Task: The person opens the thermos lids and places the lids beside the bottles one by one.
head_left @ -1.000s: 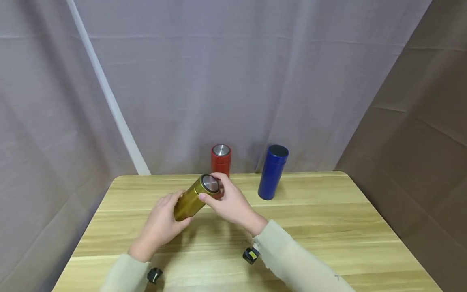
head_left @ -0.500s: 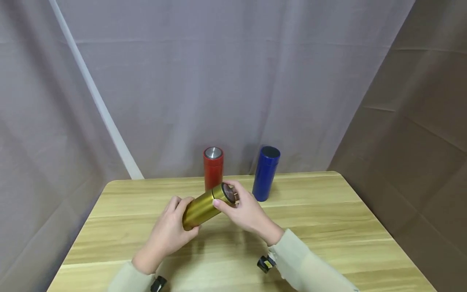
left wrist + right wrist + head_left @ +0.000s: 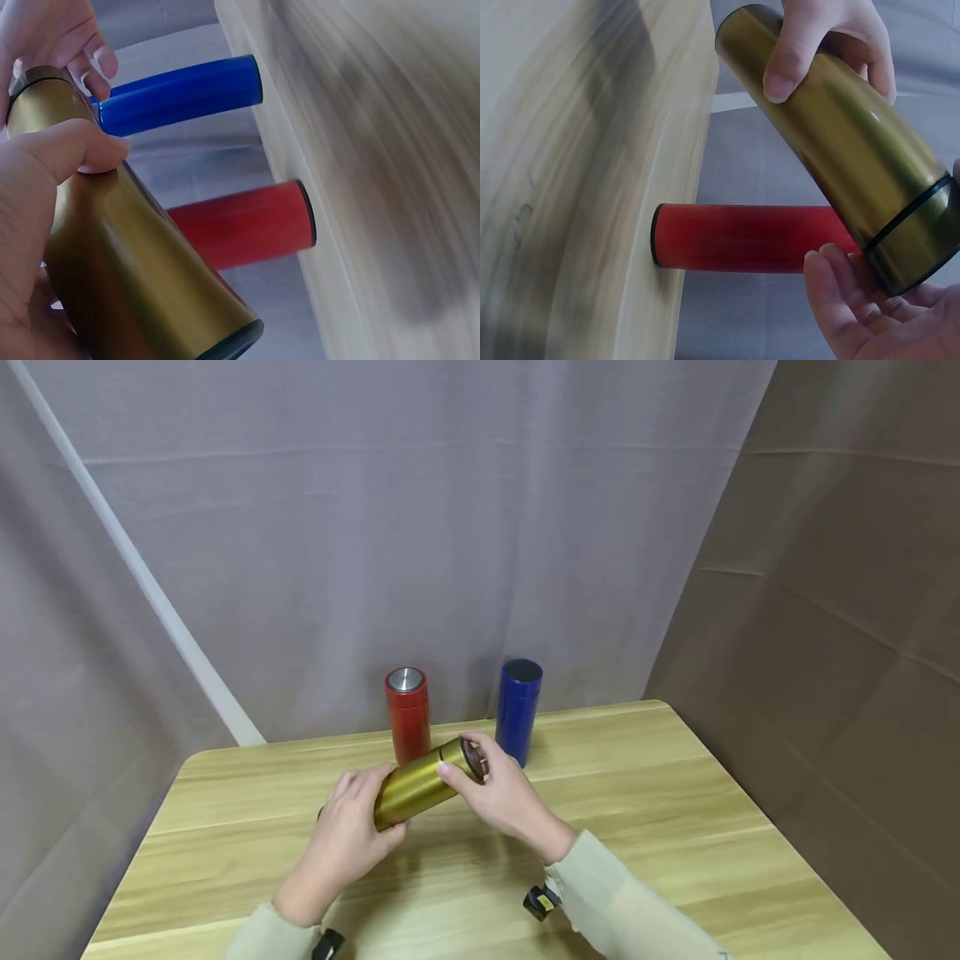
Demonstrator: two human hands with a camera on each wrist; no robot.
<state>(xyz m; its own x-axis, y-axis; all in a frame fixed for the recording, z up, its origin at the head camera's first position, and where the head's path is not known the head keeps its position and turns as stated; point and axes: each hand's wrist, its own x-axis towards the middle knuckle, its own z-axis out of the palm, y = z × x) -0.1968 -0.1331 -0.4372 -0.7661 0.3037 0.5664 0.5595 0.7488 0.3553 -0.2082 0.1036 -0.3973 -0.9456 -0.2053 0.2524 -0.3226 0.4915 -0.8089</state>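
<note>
Backdrop: grey curtain (image 3: 337,568) hung behind, brown cloth (image 3: 847,610) at 3 o'clock.
Bench: pale wood-grained bench (image 3: 675,835), clock read from the head view with 12 o'clock facing the curtain.
Gold flask: gold flask (image 3: 411,792) held tilted above the bench, between the two hands.
Long axis: run from 8 o'clock at the base to 2 o'clock at the cap (image 3: 457,752); the cap end is raised.
Left hand: left hand (image 3: 345,831) wrapped round the lower body, at the flask's 8 o'clock.
Right hand: right hand (image 3: 508,799) closed on the cap end, thumb laid by the seam, at 3 o'clock.
Key relation: judged to be the opposed holds on one axis; the cap is reached more nearly by the right hand, the base by the left.
Red flask: red flask (image 3: 409,727) stood upright at 12 o'clock, partly covered by the gold one.
Blue flask: blue flask (image 3: 517,714) stood upright at 2 o'clock, beyond the right hand, untouched.
</note>
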